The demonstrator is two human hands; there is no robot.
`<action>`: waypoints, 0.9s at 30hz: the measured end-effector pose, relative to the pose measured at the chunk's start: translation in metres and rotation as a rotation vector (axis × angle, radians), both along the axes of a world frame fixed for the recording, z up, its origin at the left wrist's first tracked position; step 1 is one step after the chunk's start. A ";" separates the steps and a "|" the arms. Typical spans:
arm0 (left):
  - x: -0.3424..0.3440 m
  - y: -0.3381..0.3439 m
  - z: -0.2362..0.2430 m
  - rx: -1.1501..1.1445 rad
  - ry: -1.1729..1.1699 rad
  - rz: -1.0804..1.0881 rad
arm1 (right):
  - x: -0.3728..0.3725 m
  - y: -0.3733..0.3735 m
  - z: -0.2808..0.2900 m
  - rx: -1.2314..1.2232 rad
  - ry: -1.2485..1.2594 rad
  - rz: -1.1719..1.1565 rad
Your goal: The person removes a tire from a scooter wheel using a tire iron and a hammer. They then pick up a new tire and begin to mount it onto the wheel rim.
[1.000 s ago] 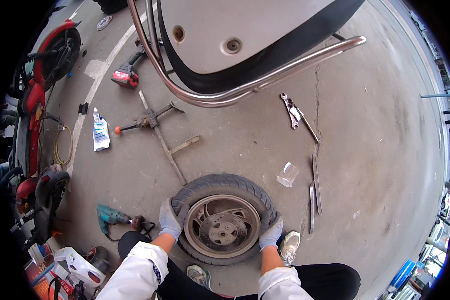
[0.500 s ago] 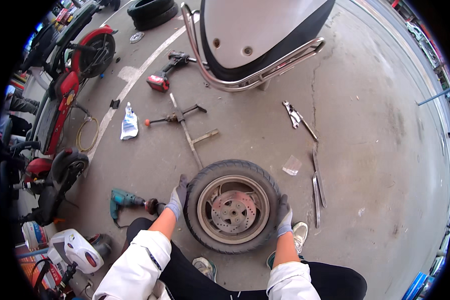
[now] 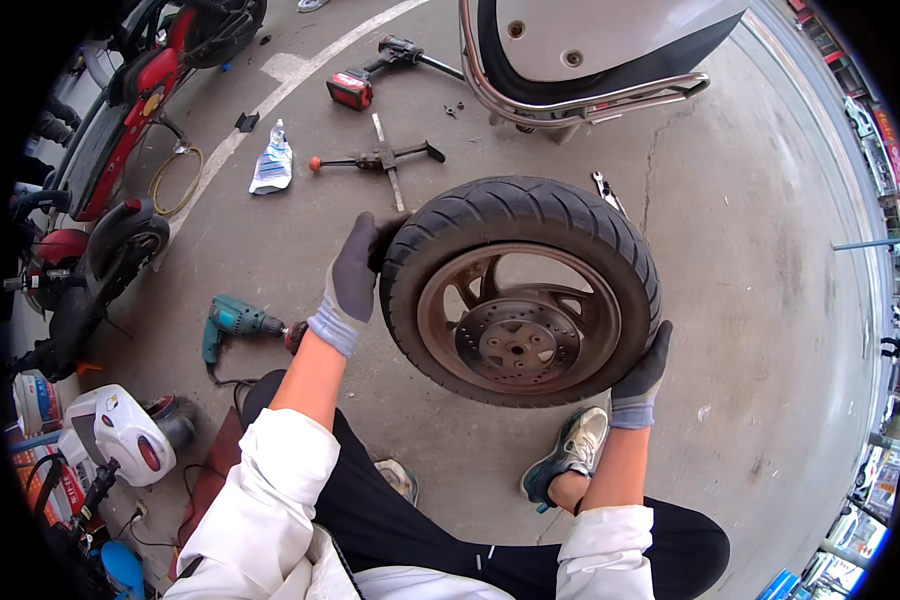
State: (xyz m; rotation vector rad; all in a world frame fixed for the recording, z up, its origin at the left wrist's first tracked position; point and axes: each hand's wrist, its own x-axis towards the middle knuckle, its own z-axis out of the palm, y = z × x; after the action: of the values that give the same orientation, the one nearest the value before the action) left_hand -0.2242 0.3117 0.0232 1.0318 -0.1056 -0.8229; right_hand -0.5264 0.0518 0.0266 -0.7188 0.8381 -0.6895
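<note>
A scooter wheel with a black treaded tire (image 3: 515, 210) and a bronze rim with a perforated brake disc (image 3: 517, 348) is held up off the floor in front of me, slightly tilted. My gloved left hand (image 3: 352, 275) is closed on the tire's left side, fingers partly behind it. My gloved right hand (image 3: 638, 375) grips the tire's lower right edge. A teal drill (image 3: 232, 318) lies left of my left hand. Beyond the wheel a metal cross-shaped tool (image 3: 385, 158) lies on the floor, and wrenches (image 3: 608, 188) are partly hidden behind the tire.
A white scooter body (image 3: 605, 30) with a steel bar stands ahead. A red-and-black power tool (image 3: 351, 90) and white pouch (image 3: 271, 165) lie on the floor. Red scooters (image 3: 117, 140) line the left, with a white-grey machine (image 3: 110, 425) at lower left. My shoe (image 3: 568, 455) is below the wheel.
Both my hands have raised the wheel from the floor, up and forward, so it looks larger and covers more of the tools on the right. The view has shifted.
</note>
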 end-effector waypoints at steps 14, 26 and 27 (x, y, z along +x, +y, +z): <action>-0.037 0.054 -0.051 0.337 0.581 -0.277 | -0.048 0.021 -0.058 0.566 0.066 0.324; -0.048 0.090 -0.196 0.991 -0.229 -0.165 | -0.046 0.080 -0.139 -0.141 1.039 0.232; -0.045 0.088 -0.197 1.043 -0.297 -0.132 | -0.040 0.080 -0.143 -0.208 1.031 0.196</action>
State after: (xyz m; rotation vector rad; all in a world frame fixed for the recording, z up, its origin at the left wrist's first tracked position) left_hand -0.2688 0.3998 -0.1740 2.1483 0.0158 -0.8393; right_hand -0.5667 0.1315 -0.1167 -1.3621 1.6121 -0.1850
